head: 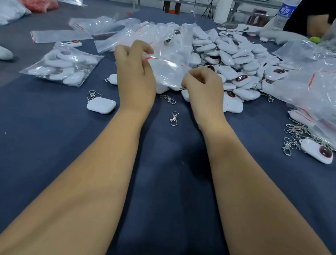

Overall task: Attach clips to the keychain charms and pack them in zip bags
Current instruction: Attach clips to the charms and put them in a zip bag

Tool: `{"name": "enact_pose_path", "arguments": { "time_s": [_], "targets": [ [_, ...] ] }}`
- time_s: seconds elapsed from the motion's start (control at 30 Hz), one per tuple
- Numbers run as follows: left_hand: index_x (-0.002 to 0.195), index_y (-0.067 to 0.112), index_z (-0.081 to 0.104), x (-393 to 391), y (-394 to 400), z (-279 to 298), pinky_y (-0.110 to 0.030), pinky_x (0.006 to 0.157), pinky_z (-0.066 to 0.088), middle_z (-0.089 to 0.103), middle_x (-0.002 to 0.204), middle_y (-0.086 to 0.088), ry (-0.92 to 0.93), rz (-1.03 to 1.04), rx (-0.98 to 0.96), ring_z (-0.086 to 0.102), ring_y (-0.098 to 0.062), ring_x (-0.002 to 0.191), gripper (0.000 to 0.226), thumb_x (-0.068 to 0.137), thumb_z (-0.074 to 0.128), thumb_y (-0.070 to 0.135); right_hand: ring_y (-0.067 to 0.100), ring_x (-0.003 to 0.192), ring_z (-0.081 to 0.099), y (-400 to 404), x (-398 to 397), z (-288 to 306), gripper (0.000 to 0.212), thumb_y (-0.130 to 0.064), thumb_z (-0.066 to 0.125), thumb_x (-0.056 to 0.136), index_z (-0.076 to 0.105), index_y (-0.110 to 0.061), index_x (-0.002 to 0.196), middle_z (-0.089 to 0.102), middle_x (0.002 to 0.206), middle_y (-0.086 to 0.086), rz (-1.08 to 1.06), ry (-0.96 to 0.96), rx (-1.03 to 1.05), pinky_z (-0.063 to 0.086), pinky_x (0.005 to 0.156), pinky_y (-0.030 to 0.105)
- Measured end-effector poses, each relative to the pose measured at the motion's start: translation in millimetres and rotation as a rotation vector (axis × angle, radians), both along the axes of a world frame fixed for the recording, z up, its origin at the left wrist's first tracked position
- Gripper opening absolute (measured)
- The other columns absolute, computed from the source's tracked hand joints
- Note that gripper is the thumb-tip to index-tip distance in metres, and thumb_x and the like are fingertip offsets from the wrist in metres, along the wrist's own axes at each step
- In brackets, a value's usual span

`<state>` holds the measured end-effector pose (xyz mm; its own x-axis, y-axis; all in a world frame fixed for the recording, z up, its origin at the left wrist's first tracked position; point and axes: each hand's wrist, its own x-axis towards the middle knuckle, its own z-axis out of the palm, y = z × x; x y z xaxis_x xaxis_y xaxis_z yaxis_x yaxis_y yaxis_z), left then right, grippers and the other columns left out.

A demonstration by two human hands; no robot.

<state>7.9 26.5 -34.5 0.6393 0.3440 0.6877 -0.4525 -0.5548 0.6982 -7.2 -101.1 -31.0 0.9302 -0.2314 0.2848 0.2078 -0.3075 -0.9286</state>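
Just in front of the big pile of charms (236,58), held up between both hands: one zip bag (168,70). Left hand (136,71) pinching the red-striped mouth of the bag with curled fingers; right hand (203,85) curled on the other edge, pinching it, and perhaps a charm too, cannot tell. Best to keep the mouth pulled wide and level, slide the charm in clip first, then press the strip along its whole length.

Nearer than the pile, on the blue cloth (157,187): two loose clips (174,118), one white charm (101,105) with its clip already on. Left of the pile: one filled bag (63,65). Right of the pile: one charm with a red eye (316,150) beside a heap of clips, too many to count, as also the pile.
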Motion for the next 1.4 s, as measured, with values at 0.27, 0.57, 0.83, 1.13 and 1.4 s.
{"name": "enact_pose_path", "arguments": {
  "time_s": [0.27,0.57,0.83,1.13,1.4],
  "targets": [
    [0.123,0.006,0.056,-2.2,14.5,9.2,-0.015,0.087,0.035,0.040,0.119,-0.010,0.057,0.387,-0.112,0.049,-0.017,0.099,0.046,0.085,0.036,-0.008,0.015,0.099,0.057,-2.5,-1.7,-0.6,0.026,-0.013,0.045,0.077,0.063,-0.024,0.092,0.063,0.092,-0.013,-0.063,-0.007,-0.246,0.042,0.094,0.032],
    [0.116,0.011,0.062,7.1,-2.1,-9.4,-0.042,0.097,0.025,0.041,0.129,-0.011,0.465,0.322,0.428,0.035,-0.032,0.121,0.040,0.101,0.038,0.038,0.028,0.112,0.045,-1.6,5.6,-12.9,0.040,-0.009,0.052,0.081,0.059,-0.021,0.119,0.053,0.120,0.004,-0.147,0.107,-0.846,0.023,0.085,0.032],
    [0.129,0.008,0.051,7.5,-2.0,-5.4,-0.028,0.084,0.033,0.059,0.110,-0.011,0.135,0.038,0.196,0.050,-0.028,0.107,0.042,0.090,0.037,0.000,0.001,0.072,0.052,1.2,3.7,2.0,0.022,-0.008,0.048,0.091,0.068,-0.015,0.090,0.062,0.081,-0.006,-0.047,-0.004,0.268,0.044,0.071,0.015],
    [0.074,0.027,0.059,8.3,-6.6,-6.6,-0.049,0.074,0.055,0.068,0.090,-0.011,0.388,-0.298,-0.014,0.067,-0.035,0.085,0.038,0.078,0.034,-0.001,0.028,0.069,0.064,10.6,1.7,2.9,0.012,-0.006,0.059,0.095,0.054,-0.008,0.106,0.063,0.093,0.014,0.202,0.045,0.657,0.054,0.059,0.029],
    [0.074,0.018,0.067,2.5,-8.5,-0.8,-0.021,0.043,0.039,0.060,0.057,-0.004,0.485,-0.450,-0.357,0.052,-0.020,0.047,0.034,0.077,0.043,-0.007,0.020,0.075,0.066,9.3,4.8,-5.3,0.037,0.014,0.050,0.087,0.056,-0.009,0.116,0.065,0.090,0.009,0.249,0.114,0.516,0.058,0.067,0.027]
  ]
}}
